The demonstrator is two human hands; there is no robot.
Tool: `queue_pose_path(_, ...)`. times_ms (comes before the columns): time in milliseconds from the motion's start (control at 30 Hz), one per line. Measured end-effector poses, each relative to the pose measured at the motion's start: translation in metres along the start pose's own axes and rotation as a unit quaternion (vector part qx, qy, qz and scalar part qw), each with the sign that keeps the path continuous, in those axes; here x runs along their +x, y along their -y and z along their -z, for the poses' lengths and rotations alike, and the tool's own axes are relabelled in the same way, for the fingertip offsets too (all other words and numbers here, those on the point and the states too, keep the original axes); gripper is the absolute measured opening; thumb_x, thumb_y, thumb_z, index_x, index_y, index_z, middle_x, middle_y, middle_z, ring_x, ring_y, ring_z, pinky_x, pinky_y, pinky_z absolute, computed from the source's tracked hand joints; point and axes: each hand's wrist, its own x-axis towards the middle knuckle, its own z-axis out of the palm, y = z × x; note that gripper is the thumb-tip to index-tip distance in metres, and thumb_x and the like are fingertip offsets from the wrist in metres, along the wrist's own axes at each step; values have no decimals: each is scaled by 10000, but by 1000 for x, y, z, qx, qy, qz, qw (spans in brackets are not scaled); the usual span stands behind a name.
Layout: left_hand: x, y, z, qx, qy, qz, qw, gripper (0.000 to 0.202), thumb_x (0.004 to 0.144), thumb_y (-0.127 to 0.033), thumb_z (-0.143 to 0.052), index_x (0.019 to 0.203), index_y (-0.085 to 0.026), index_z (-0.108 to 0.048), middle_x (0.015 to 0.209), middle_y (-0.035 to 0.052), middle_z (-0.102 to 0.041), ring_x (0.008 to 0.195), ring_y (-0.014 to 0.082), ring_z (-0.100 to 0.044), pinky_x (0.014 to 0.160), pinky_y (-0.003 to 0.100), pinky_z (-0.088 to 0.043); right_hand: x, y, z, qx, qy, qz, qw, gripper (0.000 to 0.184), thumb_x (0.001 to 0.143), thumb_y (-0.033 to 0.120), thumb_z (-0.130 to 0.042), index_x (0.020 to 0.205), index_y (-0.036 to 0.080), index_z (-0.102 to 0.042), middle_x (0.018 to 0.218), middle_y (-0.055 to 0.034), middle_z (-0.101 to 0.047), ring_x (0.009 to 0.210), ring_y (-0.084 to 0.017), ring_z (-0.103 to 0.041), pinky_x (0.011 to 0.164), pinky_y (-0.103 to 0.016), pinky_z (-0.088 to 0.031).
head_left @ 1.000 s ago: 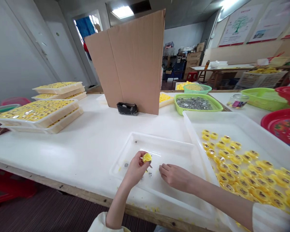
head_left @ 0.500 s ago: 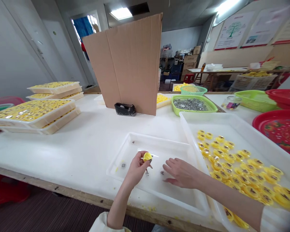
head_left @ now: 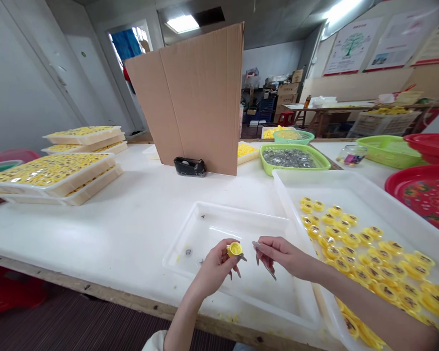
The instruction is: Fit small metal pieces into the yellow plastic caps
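My left hand pinches a small round yellow plastic cup-like piece, its hollow side facing up toward me. Just to its right, my right hand has thumb and forefinger pressed together; whatever is between them is too small to make out. Both hands are above a shallow white tray. A small clear-and-grey round bit lies in the tray's left part, and a tiny dark piece rests near its far left corner.
At right, a larger white tray holds many yellow pieces. Behind it is a green basket of shiny grey parts. A cardboard sheet stands behind a black tape dispenser. Stacked trays of yellow pieces sit at left.
My right hand has gone from spread fingers low over the tray to a pinch, raised beside the yellow piece. My left hand has shifted slightly right and nearer, still holding that piece.
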Motion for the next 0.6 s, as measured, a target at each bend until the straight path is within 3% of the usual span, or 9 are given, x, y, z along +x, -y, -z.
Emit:
queue_pose_path(67,-2,-3,-8,1,28,-9,1000,337,833,-416,-565,1063,-174,-522,811,18,-580,637,105,-558,570,236,-417,-6,3,-6,35,9,14,999,443,919,592,-355,800,184,-484,656,26,-499,561,-108,-499,575,-259,-434)
queue_pose_path(267,-18,-18,-31,61,34,-47,996,291,868,-286,-506,1154,-230,-504,956,36,-586,777,135,-543,714,282,-460,-10,-3,-27,-73,-76,49,993,394,960,528,-291,746,219,-409,597,45,-456,546,-116,-441,556,-257,-395)
queue_pose_path(433,-30,-29,-40,168,9,-50,984,376,855,-440,-538,1174,-254,-467,1028,39,-542,806,153,-479,729,290,-430,-18,4,-27,-107,-95,80,987,351,966,496,-298,779,227,-426,665,31,-464,586,-121,-442,562,-249,-389)
queue_pose_path(600,-27,-20,-53,207,-24,-90,974,273,934,-403,-376,1146,-239,-425,1048,61,-533,905,186,-509,832,343,-415,-26,-2,-42,21,-128,52,990,378,943,552,-309,775,229,-409,581,59,-413,492,-110,-423,505,-249,-397)
